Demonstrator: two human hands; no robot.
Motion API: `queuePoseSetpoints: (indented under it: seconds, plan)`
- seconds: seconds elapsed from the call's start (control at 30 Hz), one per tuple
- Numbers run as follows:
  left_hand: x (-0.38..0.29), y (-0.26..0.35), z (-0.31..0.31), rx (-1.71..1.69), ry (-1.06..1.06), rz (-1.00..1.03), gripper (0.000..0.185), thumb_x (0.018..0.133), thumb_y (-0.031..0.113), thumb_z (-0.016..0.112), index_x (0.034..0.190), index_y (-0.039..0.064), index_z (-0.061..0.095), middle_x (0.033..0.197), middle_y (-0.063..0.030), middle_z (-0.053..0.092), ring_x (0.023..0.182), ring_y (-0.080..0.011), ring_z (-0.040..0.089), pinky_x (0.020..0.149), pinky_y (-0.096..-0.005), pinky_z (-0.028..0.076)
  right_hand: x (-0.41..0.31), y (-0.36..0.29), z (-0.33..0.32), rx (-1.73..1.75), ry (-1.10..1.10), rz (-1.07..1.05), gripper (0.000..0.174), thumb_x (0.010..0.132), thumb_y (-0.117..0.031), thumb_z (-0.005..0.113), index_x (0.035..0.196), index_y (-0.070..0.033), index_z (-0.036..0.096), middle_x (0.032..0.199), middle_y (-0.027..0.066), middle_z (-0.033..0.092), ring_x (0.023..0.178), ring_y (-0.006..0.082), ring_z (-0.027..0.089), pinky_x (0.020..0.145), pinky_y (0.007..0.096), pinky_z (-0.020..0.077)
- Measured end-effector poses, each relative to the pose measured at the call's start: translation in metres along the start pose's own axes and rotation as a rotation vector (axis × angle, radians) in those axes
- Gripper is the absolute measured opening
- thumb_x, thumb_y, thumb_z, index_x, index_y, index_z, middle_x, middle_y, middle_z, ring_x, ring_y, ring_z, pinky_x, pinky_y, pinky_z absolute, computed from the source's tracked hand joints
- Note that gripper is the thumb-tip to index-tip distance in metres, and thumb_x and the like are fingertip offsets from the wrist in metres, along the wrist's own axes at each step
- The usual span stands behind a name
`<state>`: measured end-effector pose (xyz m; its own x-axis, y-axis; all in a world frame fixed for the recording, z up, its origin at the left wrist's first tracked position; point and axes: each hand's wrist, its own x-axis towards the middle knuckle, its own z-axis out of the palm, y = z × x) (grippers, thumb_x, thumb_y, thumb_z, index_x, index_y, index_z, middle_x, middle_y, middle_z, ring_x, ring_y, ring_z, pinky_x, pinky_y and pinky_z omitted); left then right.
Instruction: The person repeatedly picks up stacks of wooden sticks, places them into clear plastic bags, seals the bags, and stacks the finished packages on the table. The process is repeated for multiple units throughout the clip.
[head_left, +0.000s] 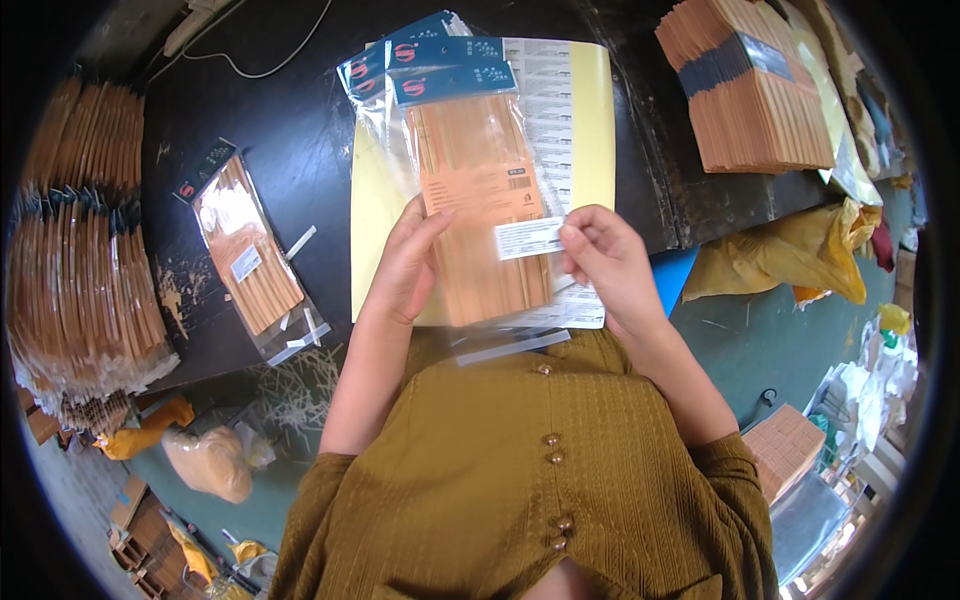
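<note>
My left hand (405, 266) grips the left edge of a clear plastic packet of wooden sticks (487, 277), which look like chopsticks. The packet has a dark teal header and an orange paper band, and its clear flap hangs at the bottom. My right hand (611, 259) pinches the right end of a small white printed label (525, 238), which lies over the packet's front; whether it is stuck down I cannot tell. Beneath are more teal-headed packets (450, 51) and a sheet of printed labels (538, 97) on yellow backing paper (592, 150).
On the dark table (300, 112), a labelled packet (247, 247) lies to the left, near white paper strips (302, 241). A long row of packets (82, 262) lines the far left. Banded bundles (742, 90) stand at the upper right, above a yellow sack (780, 251).
</note>
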<state>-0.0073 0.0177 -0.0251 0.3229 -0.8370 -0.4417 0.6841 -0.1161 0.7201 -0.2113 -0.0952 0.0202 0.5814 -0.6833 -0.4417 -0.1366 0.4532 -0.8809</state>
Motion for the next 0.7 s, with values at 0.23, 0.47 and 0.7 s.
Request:
queuePoseSetpoints:
  seconds: [0.23, 0.47, 0.7]
  plan:
    - [0.002, -0.004, -0.002, 0.065, 0.007, 0.024, 0.055, 0.093, 0.013, 0.058, 0.142, -0.005, 0.041, 0.136, -0.0143, 0.056, 0.125, -0.0207, 0.055, 0.107, -0.0329, 0.041, 0.016, 0.012, 0.019, -0.004, 0.019, 0.159, 0.012, 0.099, -0.016, 0.062, 0.097, -0.005, 0.058, 0.075, -0.0027, 0.054, 0.057, 0.004, 0.042, 0.052, 0.0192, 0.034]
    - [-0.001, -0.005, 0.004, 0.138, 0.016, 0.041, 0.058, 0.088, 0.005, 0.063, 0.141, -0.005, 0.041, 0.134, -0.0135, 0.057, 0.125, -0.0192, 0.054, 0.107, -0.0322, 0.04, 0.021, 0.017, 0.025, -0.027, 0.053, 0.152, 0.012, 0.099, -0.015, 0.062, 0.096, -0.005, 0.058, 0.077, -0.0022, 0.055, 0.056, 0.0035, 0.041, 0.051, 0.0193, 0.034]
    - [0.0, -0.01, 0.004, 0.177, 0.065, 0.052, 0.058, 0.085, -0.005, 0.065, 0.139, -0.005, 0.041, 0.13, -0.0131, 0.059, 0.12, -0.0183, 0.057, 0.103, -0.0313, 0.045, 0.022, 0.02, 0.026, -0.064, 0.057, 0.138, 0.011, 0.099, -0.014, 0.061, 0.096, -0.005, 0.057, 0.079, -0.0016, 0.057, 0.057, 0.004, 0.043, 0.052, 0.019, 0.0366]
